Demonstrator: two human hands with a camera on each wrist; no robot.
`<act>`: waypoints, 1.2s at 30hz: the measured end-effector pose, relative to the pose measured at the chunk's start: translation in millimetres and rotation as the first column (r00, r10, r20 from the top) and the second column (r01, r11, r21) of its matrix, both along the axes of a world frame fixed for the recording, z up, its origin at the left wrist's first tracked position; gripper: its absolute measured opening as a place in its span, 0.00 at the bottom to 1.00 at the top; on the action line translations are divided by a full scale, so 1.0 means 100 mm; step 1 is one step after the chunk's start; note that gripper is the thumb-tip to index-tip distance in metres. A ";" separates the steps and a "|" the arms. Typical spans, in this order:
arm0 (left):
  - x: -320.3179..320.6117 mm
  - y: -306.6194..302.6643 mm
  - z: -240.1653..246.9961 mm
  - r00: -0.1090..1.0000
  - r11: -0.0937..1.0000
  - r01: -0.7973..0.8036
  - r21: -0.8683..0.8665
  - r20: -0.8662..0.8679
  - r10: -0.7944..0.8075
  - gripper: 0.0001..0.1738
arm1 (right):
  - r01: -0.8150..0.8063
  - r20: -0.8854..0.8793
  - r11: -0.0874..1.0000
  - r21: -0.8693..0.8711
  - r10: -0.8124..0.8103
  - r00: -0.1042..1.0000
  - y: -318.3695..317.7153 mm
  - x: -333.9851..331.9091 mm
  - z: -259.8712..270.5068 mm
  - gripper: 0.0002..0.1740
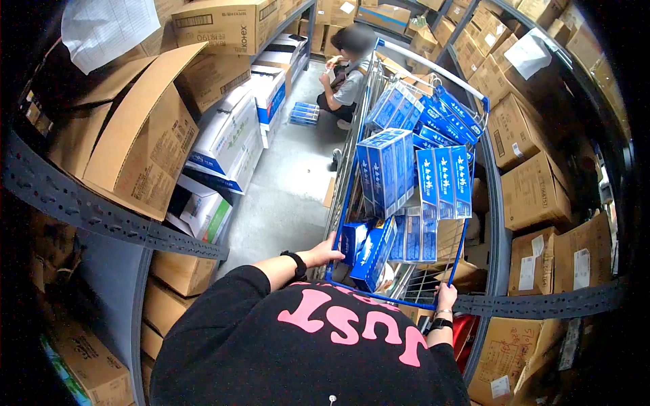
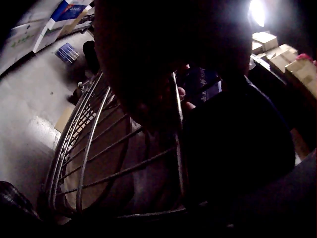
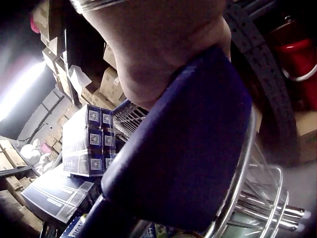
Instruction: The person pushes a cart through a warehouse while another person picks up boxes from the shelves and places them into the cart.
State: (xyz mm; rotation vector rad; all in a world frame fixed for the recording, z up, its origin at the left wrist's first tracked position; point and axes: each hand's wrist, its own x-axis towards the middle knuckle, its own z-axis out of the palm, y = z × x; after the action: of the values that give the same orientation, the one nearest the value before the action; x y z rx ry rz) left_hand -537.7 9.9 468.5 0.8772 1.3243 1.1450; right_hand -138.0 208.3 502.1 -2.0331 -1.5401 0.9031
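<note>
A wire shopping cart [image 1: 393, 298] with blue edging stands in front of me, piled with blue toothpaste-style boxes [image 1: 443, 179] in clear wrap. My left hand [image 1: 323, 252] grips the cart's near left corner; its fingertips [image 2: 182, 93] show by the metal wires in the dark left wrist view. At the near right corner, my right hand [image 1: 445, 298] holds the rim, right by the blue plastic corner piece [image 3: 183, 144] that fills much of the right wrist view. Its fingers are mostly hidden there.
Shelves of cardboard boxes [image 1: 535, 189] line the right side, and a grey shelf beam [image 1: 88, 203] runs close on the left. Ahead in the aisle a person [image 1: 349, 78] crouches beside the cart, near a blue pack [image 1: 304, 113] on the floor. White cartons [image 1: 227, 139] stand along the left.
</note>
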 end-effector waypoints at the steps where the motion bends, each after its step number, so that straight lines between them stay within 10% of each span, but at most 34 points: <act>1: 0.01 0.00 0.00 1.000 1.000 -0.001 -0.005 0.010 0.001 0.36 | -0.002 -0.010 1.000 0.000 0.002 1.000 -0.01 0.00 0.01 0.10; 36: 0.03 -0.02 0.07 0.999 1.000 -0.015 -0.017 -0.032 0.014 0.33 | 0.028 -0.131 0.999 -0.019 -0.030 0.991 -0.10 -0.12 0.17 0.07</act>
State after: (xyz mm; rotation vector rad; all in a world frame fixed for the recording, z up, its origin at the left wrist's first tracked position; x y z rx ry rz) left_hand -534.4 7.6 475.4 0.8776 1.3663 1.1334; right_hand -150.0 197.9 519.3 -1.9605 -1.4338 1.0205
